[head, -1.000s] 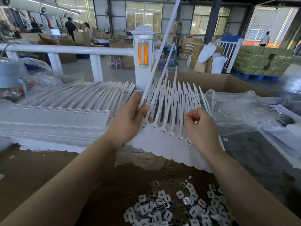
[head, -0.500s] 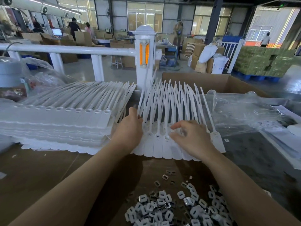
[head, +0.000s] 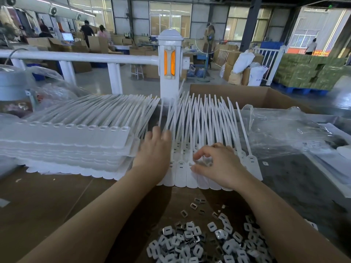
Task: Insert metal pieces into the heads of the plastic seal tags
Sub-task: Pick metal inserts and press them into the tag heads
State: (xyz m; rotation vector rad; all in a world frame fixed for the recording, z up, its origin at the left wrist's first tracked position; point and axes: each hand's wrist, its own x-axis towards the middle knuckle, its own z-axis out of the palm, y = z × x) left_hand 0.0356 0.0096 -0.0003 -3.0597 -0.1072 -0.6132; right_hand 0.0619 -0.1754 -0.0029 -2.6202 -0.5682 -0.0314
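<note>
A connected row of white plastic seal tags (head: 199, 118) lies flat on the brown cardboard work surface (head: 47, 205), straps fanning away from me. My left hand (head: 153, 149) rests flat on the row's left end, fingers straight over the straps. My right hand (head: 218, 164) lies over the tag heads with fingers loosely curved, thumb and forefinger touching the heads; I see nothing held between them. A heap of small metal pieces (head: 199, 242) sits near me between my forearms. A tall stack of more tag rows (head: 66, 141) stands to the left.
An open cardboard box (head: 228, 92) stands behind the tags, beside a white rail post (head: 170, 54). Crumpled clear plastic sheeting (head: 284, 130) covers the right side. A grey container (head: 11, 86) is at far left. People work far behind the rail.
The tag row, held up tilted a second ago, now lies flat on the surface. My left hand let go of the raised strap and both hands came down onto the row.
</note>
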